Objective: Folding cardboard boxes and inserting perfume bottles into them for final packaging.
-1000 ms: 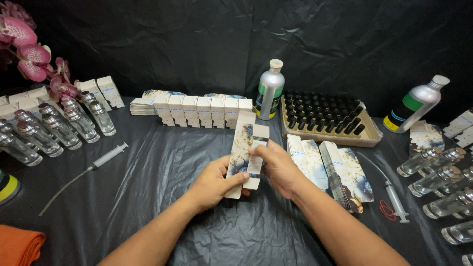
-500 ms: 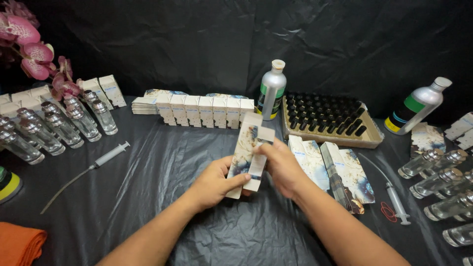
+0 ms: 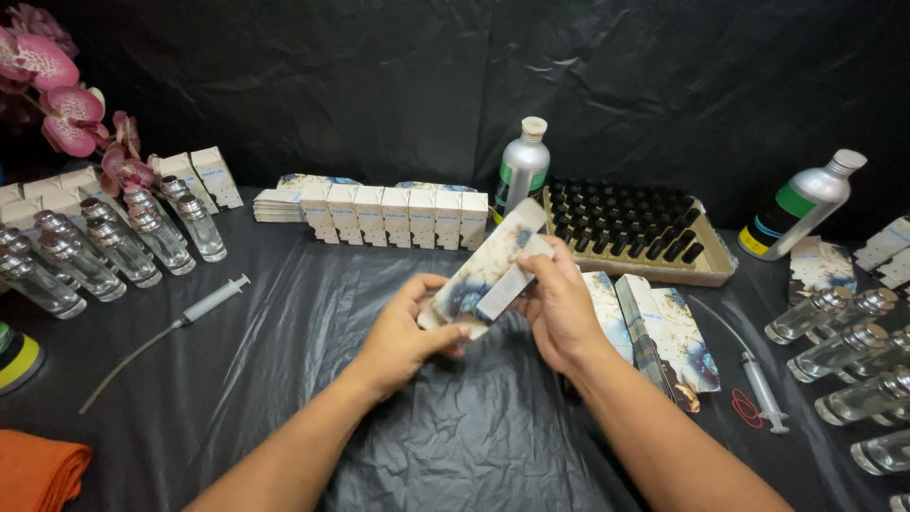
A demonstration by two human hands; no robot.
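Both hands (image 3: 474, 318) — carton (image 3: 488, 268) partly hidden

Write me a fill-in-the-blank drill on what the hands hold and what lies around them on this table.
1. Both hands, left hand and right hand, hold one flat patterned ____.
2. The syringe to the left of the hands lies on a ____ plastic sheet.
3. The tray behind the right hand is full of small black ____.
4. At the bottom left corner lies an ____ cloth.

Missing words: box; black; caps; orange
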